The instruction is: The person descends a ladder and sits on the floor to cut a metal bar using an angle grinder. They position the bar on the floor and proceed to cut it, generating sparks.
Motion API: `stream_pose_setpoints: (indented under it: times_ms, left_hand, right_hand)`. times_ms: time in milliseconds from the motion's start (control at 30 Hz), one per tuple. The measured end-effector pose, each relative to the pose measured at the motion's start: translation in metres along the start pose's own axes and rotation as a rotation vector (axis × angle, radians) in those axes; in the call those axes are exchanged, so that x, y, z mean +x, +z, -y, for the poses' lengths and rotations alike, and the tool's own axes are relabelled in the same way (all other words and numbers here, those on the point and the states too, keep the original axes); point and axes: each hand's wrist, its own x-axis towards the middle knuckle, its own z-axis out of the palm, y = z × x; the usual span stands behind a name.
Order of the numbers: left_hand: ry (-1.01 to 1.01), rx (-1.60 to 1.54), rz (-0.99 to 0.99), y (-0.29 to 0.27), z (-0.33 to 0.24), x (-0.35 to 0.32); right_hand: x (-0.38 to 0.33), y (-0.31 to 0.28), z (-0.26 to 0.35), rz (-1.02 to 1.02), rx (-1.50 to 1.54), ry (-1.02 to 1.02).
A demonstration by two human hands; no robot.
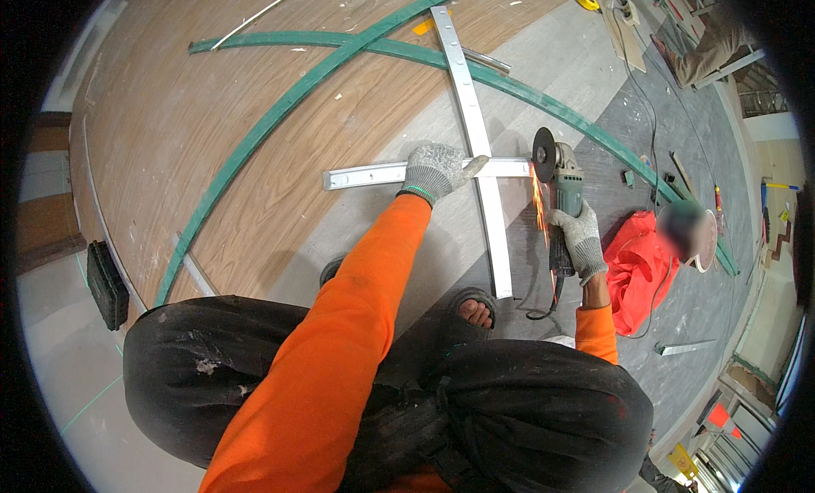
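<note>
Angle grinder [568,190] in right hand [583,241]

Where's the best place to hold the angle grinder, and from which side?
Take the angle grinder by its black rear body, coming from the right, as the right hand does. Its long body runs back toward the person, with the disc at the far end and sparks streaming along the left side, so this likely keeps clear of both.

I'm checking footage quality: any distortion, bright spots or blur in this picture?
Head view, outer area: corners go black and the green strips look bowed, likely from the fisheye; head view, centre-right: orange sparks glow beside the grinder; head view, right: a round blur sits beside the red cloth.
</note>
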Motion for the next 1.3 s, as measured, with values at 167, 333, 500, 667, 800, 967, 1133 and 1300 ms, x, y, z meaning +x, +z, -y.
stream_pose_setpoints:
  times_ms: [167,333,500,667,800,967,1133,1300]
  left_hand:
    - [0.011,-0.001,-0.027,0.003,0.001,0.001]
    - [-0.004,0.027,-0.026,0.007,0.002,0.003]
    - [0.002,0.023,-0.032,0.011,0.005,0.004]
    - [-0.015,-0.021,0.003,0.001,-0.001,0.001]
    - [-0.019,-0.021,0.023,0.004,0.002,0.003]
    - [-0.021,0.006,0.006,0.006,0.001,0.004]
    - [-0.015,0.008,-0.028,0.01,0.003,0.004]
    - [-0.028,-0.028,0.017,0.002,0.0,0.001]
  right_hand:
    - [0.0,0.0,0.0,-0.004,-0.012,0.001]
    - [0.003,0.0,-0.003,-0.005,-0.004,-0.005]
    - [0.002,0.002,-0.001,-0.024,-0.028,-0.013]
    - [0.006,-0.001,-0.009,-0.009,-0.016,-0.004]
    - [0.006,0.001,-0.007,-0.021,-0.026,-0.039]
    - [0.002,0.001,0.0,-0.035,-0.054,-0.022]
    - [0.004,0.001,-0.001,-0.029,-0.057,-0.017]
    - [0.005,0.001,-0.001,-0.005,0.004,0.011]
